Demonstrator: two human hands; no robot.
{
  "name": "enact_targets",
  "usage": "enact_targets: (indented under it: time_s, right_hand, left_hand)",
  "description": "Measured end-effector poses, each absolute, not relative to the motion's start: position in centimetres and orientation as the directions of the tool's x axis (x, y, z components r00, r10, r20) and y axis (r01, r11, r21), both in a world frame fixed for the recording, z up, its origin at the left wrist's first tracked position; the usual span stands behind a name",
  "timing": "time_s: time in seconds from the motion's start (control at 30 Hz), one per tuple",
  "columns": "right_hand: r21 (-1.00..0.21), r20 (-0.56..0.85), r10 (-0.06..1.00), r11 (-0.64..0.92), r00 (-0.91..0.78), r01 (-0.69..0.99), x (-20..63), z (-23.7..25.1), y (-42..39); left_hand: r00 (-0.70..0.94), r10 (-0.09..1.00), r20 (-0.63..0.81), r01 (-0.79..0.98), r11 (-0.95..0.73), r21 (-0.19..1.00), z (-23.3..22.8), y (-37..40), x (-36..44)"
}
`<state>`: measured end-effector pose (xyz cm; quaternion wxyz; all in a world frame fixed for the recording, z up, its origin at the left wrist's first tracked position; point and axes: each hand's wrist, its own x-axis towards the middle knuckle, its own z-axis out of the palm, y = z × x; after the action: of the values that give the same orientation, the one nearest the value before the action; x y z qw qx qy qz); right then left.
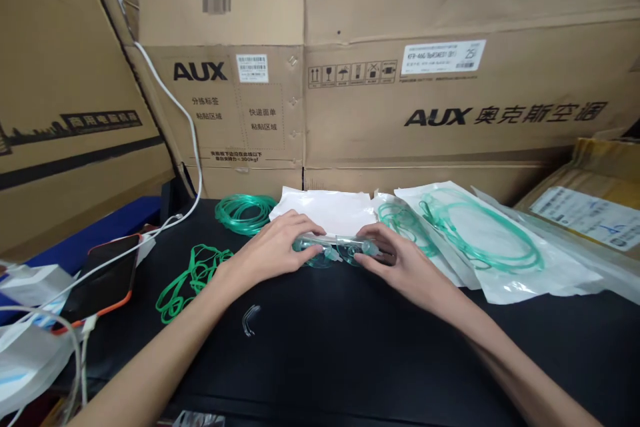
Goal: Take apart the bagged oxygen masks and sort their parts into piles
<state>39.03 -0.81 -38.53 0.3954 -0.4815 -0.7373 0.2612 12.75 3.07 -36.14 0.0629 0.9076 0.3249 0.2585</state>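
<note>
My left hand [285,247] is closed around a clear, greenish oxygen mask [316,255], thumb in front and fingers behind. A second clear oxygen mask [351,252] is gripped the same way by my right hand [387,250]. Side by side, the masks stand close together at the front edge of a white paper sheet [327,208]; whether they touch is unclear. Left of my left hand are a coil of green tubing [245,212] and a tangle of green elastic straps [193,277]. Small thin curved strips [249,320] lie on the black table [320,353].
White packages with green tubing [480,233] lie at the right. On the left are a phone with an orange edge [105,280], a white cable [193,127] and white plugs [35,287]. Large cardboard boxes [450,107] wall off the back; another carton [590,180] stands right.
</note>
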Motion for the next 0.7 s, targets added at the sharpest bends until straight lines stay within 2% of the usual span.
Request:
enact_targets:
  time_s: [0.33,0.7]
  right_hand:
    - [-0.691,0.317,0.905,0.425,-0.284,0.584,37.7,-39.6,-0.5]
    - [-0.603,0.378,0.880,0.469,-0.287,0.645,36.6,-39.9,-0.5]
  left_hand:
    - [0.658,0.606,0.446,0.482,-0.795,0.369,-38.0,4.2,11.9]
    - [0.652,0.617,0.440,0.465,-0.784,0.411,-38.5,4.7,11.5]
